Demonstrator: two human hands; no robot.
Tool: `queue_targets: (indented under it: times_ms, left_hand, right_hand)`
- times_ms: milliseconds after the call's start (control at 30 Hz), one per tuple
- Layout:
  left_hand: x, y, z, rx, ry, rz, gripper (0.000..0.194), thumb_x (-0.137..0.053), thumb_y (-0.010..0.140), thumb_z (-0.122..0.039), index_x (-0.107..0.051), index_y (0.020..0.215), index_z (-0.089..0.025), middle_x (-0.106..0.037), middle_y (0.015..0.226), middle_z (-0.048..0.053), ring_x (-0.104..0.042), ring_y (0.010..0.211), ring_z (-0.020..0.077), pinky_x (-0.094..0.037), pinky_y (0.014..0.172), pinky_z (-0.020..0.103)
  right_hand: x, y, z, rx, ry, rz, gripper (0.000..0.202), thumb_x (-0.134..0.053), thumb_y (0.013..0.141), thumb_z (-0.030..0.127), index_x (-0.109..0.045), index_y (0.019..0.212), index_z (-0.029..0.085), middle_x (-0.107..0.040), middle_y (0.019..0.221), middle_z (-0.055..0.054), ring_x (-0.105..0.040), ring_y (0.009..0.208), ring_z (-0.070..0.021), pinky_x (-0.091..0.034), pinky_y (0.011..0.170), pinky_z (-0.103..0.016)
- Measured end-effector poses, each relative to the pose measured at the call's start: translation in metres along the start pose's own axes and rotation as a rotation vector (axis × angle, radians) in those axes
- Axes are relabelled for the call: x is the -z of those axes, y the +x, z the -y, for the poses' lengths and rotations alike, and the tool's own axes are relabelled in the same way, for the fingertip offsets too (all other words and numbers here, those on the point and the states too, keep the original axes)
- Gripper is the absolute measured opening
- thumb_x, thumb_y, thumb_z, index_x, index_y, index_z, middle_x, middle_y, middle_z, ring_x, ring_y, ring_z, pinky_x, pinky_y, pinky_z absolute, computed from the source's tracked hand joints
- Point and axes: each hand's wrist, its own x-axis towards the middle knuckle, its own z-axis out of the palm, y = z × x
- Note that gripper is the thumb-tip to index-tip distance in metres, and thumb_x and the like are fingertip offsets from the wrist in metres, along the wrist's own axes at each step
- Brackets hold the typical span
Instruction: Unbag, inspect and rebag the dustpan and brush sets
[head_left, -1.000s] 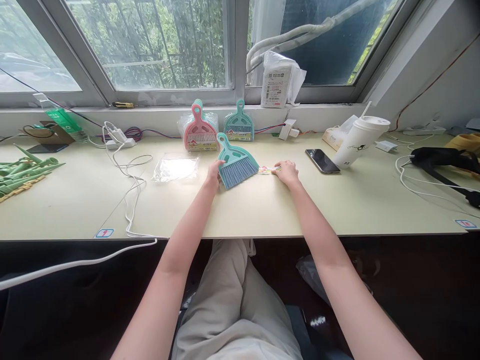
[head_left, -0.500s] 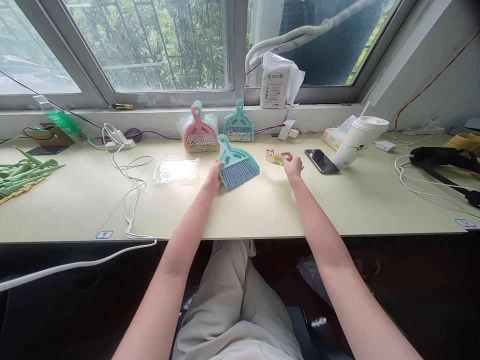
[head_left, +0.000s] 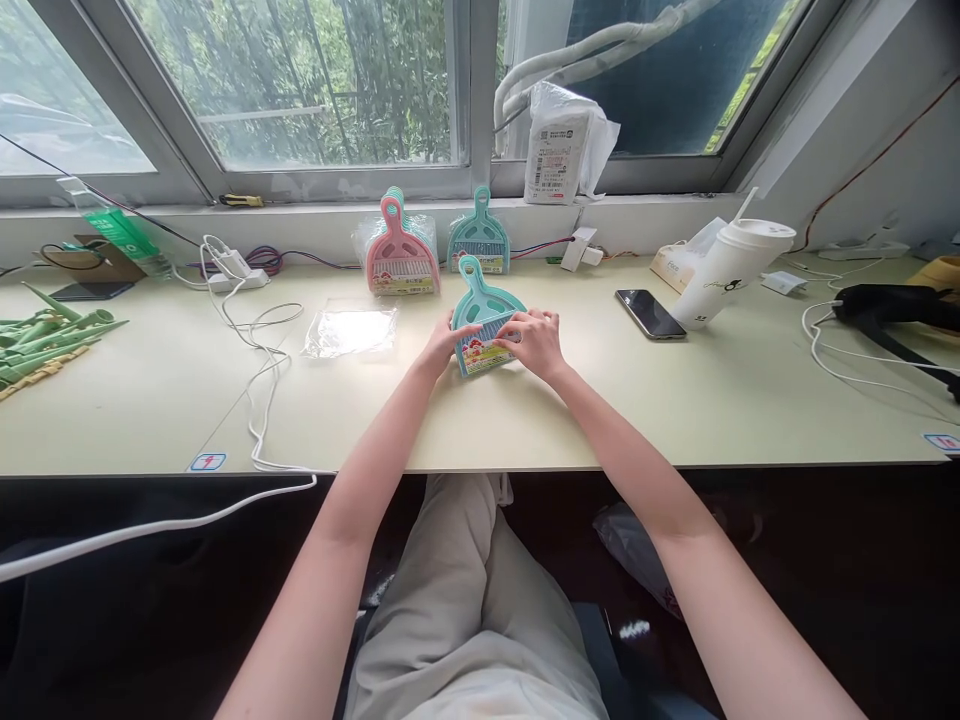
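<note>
A teal dustpan with a small brush nested in it (head_left: 491, 299) is propped at a tilt over the table. My left hand (head_left: 442, 345) grips its left side, the thumb lying across the front. Over the bristles lies a colourful printed label card (head_left: 480, 352). My right hand (head_left: 534, 342) pinches that card near its right end, against the brush. Flat on the table to the left is a clear plastic bag (head_left: 351, 331). By the wall stand a stack of pink-fronted dustpan sets (head_left: 401, 255) and a wrapped teal set (head_left: 480, 235).
On the right are a phone (head_left: 649, 314), a white cup with a straw (head_left: 731, 275) and a tissue pack (head_left: 675, 265). White cables (head_left: 262, 400) run down the table's left part, near green plastic stems (head_left: 52, 335). A green-labelled bottle (head_left: 120, 232) leans at far left.
My right hand has brought the label card leftward from the table onto the front of the brush. The dustpan set has shifted slightly right and turned more upright in my left hand.
</note>
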Motion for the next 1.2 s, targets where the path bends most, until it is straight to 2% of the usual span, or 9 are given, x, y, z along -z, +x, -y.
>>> queue_targets:
  times_ms: [167, 300, 367, 467, 567, 733, 900, 1067, 1200]
  left_hand:
    - [-0.002, 0.002, 0.001, -0.050, 0.028, 0.060, 0.066, -0.084, 0.048, -0.018, -0.062, 0.109, -0.018, -0.069, 0.105, 0.007, -0.063, 0.104, 0.0276, -0.049, 0.091, 0.039]
    - [-0.001, 0.004, 0.003, -0.053, 0.023, 0.055, 0.068, -0.083, 0.045, -0.014, -0.062, 0.110, -0.017, -0.069, 0.106, 0.008, -0.063, 0.106, 0.0288, -0.048, 0.094, 0.041]
    - [0.000, 0.005, 0.004, -0.059, 0.016, 0.050, 0.068, -0.084, 0.045, -0.016, -0.062, 0.110, -0.017, -0.069, 0.105, 0.007, -0.063, 0.105, 0.0283, -0.049, 0.093, 0.041]
    - [0.002, 0.006, 0.005, -0.063, 0.019, 0.018, 0.067, -0.084, 0.045, -0.018, -0.062, 0.109, -0.018, -0.070, 0.104, 0.006, -0.064, 0.103, 0.0276, -0.049, 0.093, 0.042]
    - [0.005, 0.009, 0.005, -0.087, -0.001, -0.024, 0.067, -0.085, 0.044, -0.018, -0.063, 0.108, -0.018, -0.070, 0.103, 0.007, -0.064, 0.104, 0.0279, -0.048, 0.094, 0.042]
    - [0.008, 0.010, 0.003, -0.102, -0.080, -0.049, 0.067, -0.085, 0.043, -0.017, -0.063, 0.106, -0.018, -0.070, 0.101, 0.007, -0.064, 0.103, 0.0280, -0.049, 0.094, 0.042]
    - [0.009, 0.008, -0.001, -0.116, -0.112, -0.092, 0.063, -0.083, 0.045, -0.019, -0.061, 0.104, -0.018, -0.069, 0.100, 0.006, -0.064, 0.104, 0.0275, -0.049, 0.093, 0.041]
    - [0.012, 0.008, -0.003, -0.134, -0.136, -0.123, 0.061, -0.083, 0.046, -0.018, -0.060, 0.102, -0.018, -0.069, 0.101, 0.006, -0.064, 0.104, 0.0276, -0.050, 0.094, 0.041]
    - [0.013, 0.008, -0.002, -0.133, -0.153, -0.133, 0.063, -0.083, 0.048, -0.020, -0.058, 0.105, -0.019, -0.069, 0.101, 0.007, -0.064, 0.106, 0.0287, -0.050, 0.094, 0.042]
  right_hand:
    - [-0.002, 0.000, -0.004, 0.007, -0.043, -0.046, 0.040, -0.046, 0.093, 0.056, -0.075, 0.086, 0.028, -0.065, 0.106, -0.007, -0.049, 0.109, -0.0282, -0.023, 0.101, -0.048]
    - [-0.002, 0.000, -0.002, -0.023, -0.078, -0.037, 0.036, -0.048, 0.093, 0.054, -0.073, 0.091, 0.027, -0.061, 0.114, -0.009, -0.048, 0.114, -0.0302, -0.024, 0.103, -0.049]
    - [-0.003, -0.001, 0.000, -0.062, -0.097, -0.076, 0.034, -0.049, 0.093, 0.052, -0.070, 0.104, 0.027, -0.058, 0.121, -0.010, -0.045, 0.119, -0.0312, -0.024, 0.105, -0.050]
    - [-0.002, -0.001, 0.002, -0.152, -0.103, -0.158, 0.042, -0.048, 0.093, 0.050, -0.056, 0.127, 0.026, -0.049, 0.134, -0.014, -0.040, 0.128, -0.0328, -0.024, 0.106, -0.053]
    - [-0.001, 0.000, -0.001, -0.230, -0.059, -0.205, 0.047, -0.045, 0.094, 0.046, -0.043, 0.138, 0.028, -0.041, 0.141, -0.015, -0.034, 0.132, -0.0329, -0.029, 0.104, -0.054]
    - [-0.003, 0.000, -0.001, -0.207, 0.009, -0.166, 0.047, -0.047, 0.093, 0.036, -0.040, 0.139, 0.028, -0.035, 0.145, -0.014, -0.029, 0.135, -0.0332, -0.032, 0.103, -0.054]
    - [-0.008, -0.001, 0.005, -0.212, 0.036, -0.172, 0.050, -0.045, 0.092, 0.034, -0.035, 0.140, 0.028, -0.034, 0.147, -0.013, -0.029, 0.135, -0.0319, -0.037, 0.101, -0.053]
    - [-0.011, 0.003, -0.003, -0.296, 0.126, -0.286, 0.056, -0.044, 0.092, 0.035, -0.028, 0.144, 0.026, -0.034, 0.145, -0.014, -0.032, 0.136, -0.0292, -0.035, 0.106, -0.051]
    - [-0.015, 0.008, -0.013, -0.445, 0.346, -0.320, 0.061, -0.041, 0.092, 0.037, -0.018, 0.148, 0.027, -0.033, 0.147, -0.015, -0.038, 0.133, -0.0275, -0.035, 0.108, -0.050]
